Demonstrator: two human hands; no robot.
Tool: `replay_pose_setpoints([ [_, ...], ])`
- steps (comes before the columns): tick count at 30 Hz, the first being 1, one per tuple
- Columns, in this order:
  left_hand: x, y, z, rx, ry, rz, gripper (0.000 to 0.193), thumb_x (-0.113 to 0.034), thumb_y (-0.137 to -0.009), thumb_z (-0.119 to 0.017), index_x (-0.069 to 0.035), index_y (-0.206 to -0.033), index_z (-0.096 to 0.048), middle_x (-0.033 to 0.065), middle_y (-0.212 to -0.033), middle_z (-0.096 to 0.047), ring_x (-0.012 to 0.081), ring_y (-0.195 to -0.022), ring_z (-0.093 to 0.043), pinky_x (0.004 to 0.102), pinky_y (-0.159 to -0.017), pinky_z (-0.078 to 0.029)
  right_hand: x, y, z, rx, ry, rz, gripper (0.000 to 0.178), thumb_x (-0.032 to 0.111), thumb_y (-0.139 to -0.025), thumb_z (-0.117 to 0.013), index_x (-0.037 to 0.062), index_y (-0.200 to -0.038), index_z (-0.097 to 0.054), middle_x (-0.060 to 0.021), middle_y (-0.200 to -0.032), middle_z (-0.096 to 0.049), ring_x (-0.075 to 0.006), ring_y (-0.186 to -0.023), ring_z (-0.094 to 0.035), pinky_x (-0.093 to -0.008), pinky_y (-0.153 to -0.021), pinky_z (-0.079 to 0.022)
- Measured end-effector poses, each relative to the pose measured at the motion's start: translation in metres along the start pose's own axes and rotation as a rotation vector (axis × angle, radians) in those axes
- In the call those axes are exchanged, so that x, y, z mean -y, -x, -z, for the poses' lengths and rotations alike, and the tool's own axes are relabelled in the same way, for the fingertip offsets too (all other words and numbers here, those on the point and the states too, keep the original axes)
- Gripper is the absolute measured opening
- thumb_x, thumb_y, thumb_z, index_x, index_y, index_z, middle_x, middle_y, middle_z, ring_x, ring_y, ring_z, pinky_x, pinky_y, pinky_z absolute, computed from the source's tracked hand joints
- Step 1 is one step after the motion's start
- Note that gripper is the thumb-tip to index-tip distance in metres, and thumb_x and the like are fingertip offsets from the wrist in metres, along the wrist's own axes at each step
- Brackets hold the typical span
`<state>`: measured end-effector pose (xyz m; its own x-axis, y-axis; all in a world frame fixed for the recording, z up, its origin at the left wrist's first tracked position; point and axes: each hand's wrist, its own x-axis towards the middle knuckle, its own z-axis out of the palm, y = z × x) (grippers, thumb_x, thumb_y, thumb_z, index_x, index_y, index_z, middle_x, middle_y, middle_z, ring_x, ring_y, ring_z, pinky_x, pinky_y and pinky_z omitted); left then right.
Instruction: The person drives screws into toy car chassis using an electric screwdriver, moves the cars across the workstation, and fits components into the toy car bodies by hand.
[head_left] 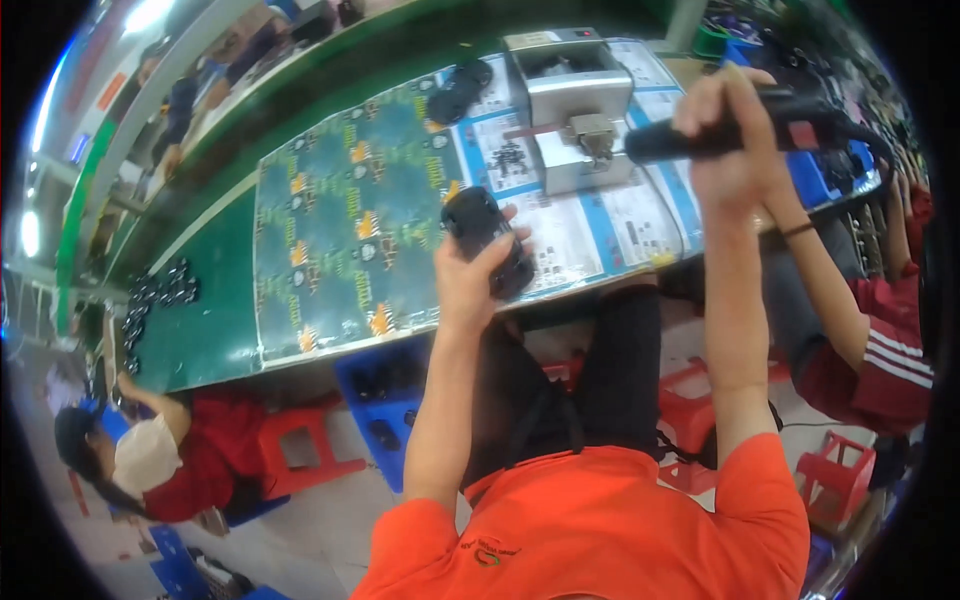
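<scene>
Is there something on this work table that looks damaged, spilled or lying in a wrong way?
Nothing stands out. The left hand holds a black plastic casing over the table edge, and the right hand grips a black electric screwdriver near the grey metal fixture. Small black parts lie grouped at the far left.

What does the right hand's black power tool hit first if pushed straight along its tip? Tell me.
Probably the small metal fixture on the grey machine: the black power tool in the right hand points at it, though depth is unclear.

green patterned sheet (340, 230) flat on bench, left | white-blue instruction sheets (570, 230) beside it, right
</scene>
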<state>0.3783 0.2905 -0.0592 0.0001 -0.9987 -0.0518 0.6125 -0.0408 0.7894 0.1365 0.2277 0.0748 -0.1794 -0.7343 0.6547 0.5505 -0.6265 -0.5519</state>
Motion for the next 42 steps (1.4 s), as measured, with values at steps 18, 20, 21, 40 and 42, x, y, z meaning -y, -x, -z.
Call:
replay_pose_setpoints([
  [18,0.017,0.001,0.000,0.052,-0.118,-0.058,0.041,0.003,-0.087,-0.069,0.002,-0.125,-0.056,0.0164,-0.112,-0.070,0.0239,-0.094,-0.072,0.0373,-0.081,-0.061,-0.031,-0.023,-0.037,-0.020,0.599,-0.042,0.023,0.011,-0.086,-0.076,0.0036,-0.068,-0.064,-0.0012,-0.053,-0.059,-0.0102,-0.042,-0.054,-0.0244,-0.041,-0.041],
  [20,0.018,0.000,0.000,0.055,-0.119,-0.073,0.041,0.003,-0.087,-0.069,0.002,-0.126,-0.056,0.0168,-0.113,-0.069,0.0244,-0.097,-0.071,0.0372,-0.082,-0.061,-0.032,-0.030,-0.032,0.032,0.637,-0.075,0.022,0.012,-0.087,-0.074,0.0036,-0.069,-0.064,-0.0022,-0.054,-0.059,-0.0105,-0.043,-0.055,-0.0246,-0.042,-0.041],
  [21,0.017,-0.001,0.000,0.048,-0.119,-0.074,0.044,0.004,-0.087,-0.068,0.002,-0.128,-0.054,0.0171,-0.117,-0.067,0.0252,-0.100,-0.071,0.0379,-0.084,-0.060,-0.034,-0.032,-0.030,0.057,0.569,-0.089,0.021,0.012,-0.086,-0.075,0.0032,-0.070,-0.065,-0.0024,-0.055,-0.060,-0.0108,-0.042,-0.054,-0.0246,-0.041,-0.041],
  [40,0.019,-0.002,-0.003,0.065,-0.110,-0.109,0.046,0.005,-0.087,-0.067,0.000,-0.130,-0.052,0.0135,-0.119,-0.065,0.0243,-0.103,-0.069,0.0374,-0.087,-0.061,-0.060,0.048,-0.074,0.056,-0.126,-0.076,0.013,0.007,-0.091,-0.065,-0.0003,-0.093,-0.054,-0.0087,-0.065,-0.054,-0.0180,-0.055,-0.055,-0.0313,-0.057,-0.050],
  [42,0.016,-0.001,-0.005,0.050,-0.102,-0.096,0.045,0.005,-0.086,-0.068,0.001,-0.128,-0.053,0.0121,-0.117,-0.065,0.0230,-0.102,-0.070,0.0354,-0.086,-0.059,-0.066,0.050,-0.077,0.078,-0.069,-0.041,0.016,0.005,-0.089,-0.067,0.0006,-0.092,-0.052,-0.0083,-0.066,-0.054,-0.0164,-0.054,-0.054,-0.0300,-0.054,-0.049],
])
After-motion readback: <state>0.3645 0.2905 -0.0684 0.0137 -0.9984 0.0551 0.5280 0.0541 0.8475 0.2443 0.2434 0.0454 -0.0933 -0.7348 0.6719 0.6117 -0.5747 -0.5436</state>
